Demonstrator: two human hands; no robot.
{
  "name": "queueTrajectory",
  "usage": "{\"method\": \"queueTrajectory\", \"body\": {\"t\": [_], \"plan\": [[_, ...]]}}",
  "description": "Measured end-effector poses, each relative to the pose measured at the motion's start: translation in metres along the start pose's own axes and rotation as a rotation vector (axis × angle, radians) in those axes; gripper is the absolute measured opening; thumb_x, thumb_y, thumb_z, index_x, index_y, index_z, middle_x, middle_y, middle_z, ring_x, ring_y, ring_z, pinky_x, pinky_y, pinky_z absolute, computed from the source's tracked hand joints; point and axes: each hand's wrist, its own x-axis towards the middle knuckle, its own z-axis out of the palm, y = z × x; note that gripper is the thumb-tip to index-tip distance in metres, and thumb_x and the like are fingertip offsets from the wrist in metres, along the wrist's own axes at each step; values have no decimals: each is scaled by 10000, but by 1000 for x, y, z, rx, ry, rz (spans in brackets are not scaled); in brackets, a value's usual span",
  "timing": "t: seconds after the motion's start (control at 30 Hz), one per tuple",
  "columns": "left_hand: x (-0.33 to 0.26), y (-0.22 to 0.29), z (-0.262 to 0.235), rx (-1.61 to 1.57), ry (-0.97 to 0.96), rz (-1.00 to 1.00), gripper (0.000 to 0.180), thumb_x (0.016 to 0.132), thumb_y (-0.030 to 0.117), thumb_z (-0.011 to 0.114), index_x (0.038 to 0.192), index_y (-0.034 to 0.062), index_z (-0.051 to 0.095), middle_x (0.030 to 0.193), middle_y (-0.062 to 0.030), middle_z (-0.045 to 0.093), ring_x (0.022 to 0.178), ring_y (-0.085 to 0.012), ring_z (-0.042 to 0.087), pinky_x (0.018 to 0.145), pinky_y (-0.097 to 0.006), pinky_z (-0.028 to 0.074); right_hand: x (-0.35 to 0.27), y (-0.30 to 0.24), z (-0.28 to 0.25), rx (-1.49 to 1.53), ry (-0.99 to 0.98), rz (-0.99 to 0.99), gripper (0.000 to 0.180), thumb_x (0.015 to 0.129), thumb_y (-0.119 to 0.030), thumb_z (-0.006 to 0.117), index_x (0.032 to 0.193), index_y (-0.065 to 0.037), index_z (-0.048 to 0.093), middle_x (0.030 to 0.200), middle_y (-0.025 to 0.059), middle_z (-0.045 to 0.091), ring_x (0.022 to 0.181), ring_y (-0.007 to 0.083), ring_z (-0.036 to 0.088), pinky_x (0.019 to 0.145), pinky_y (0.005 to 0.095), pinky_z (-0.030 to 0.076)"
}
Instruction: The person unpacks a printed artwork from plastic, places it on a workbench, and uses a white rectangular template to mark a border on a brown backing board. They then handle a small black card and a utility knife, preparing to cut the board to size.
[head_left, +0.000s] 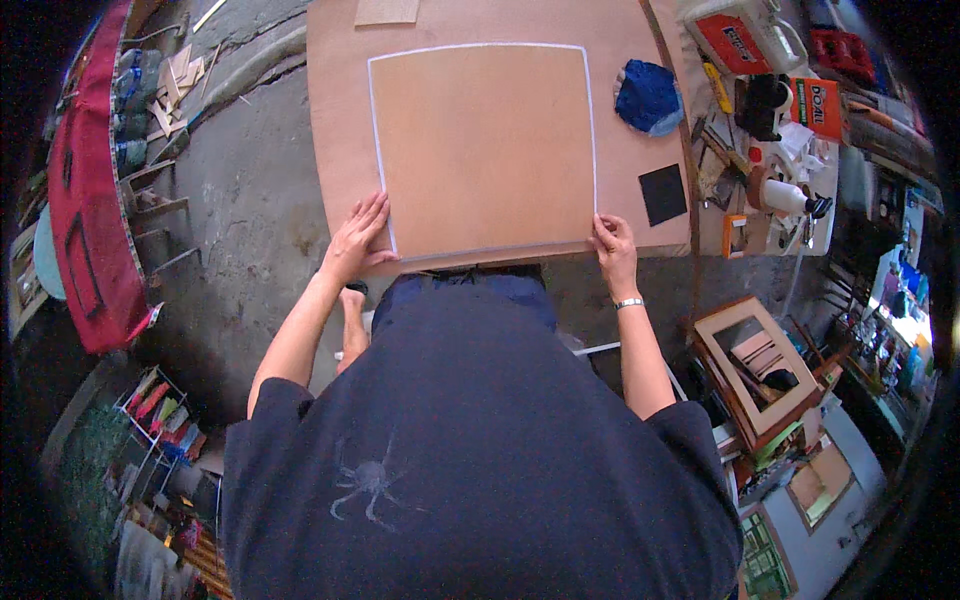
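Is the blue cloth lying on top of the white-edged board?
No, the blue cloth lies on the brown table to the right of the white-edged board, clear of its edge.

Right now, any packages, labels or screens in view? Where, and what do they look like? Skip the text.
Orange rectangular box with white lettering: far right, on the cluttered side bench.
White plastic jug with a red-orange label: top right, beside the brown work board.
No screens that I can tell.
Both hands, left and right, rest on the white-edged brown panel.
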Motion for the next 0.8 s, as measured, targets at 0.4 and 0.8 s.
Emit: {"method": "queueTrajectory", "body": {"t": [0.4,0.8], "plan": [[-2,-2,-1,-20,-22,-14,968,693,457,775,1464,21,385,1547,-141,353,1443,-289,317,1183,-463,256,1,-14,-8,-45,-40,27,414,818,18,706,1212,-109,686,1156,93,577,936,228,627,824,330,553],[1,2,-5,-2,-38,-27,990,691,436,784,1479,18,355,1562,-135,327,1447,-282,307,1182,-447,266,5,-12,-9,-80,-64,11,484,786,45,706,1239,-121,669,1160,85,583,955,217,629,816,332,558]]}}
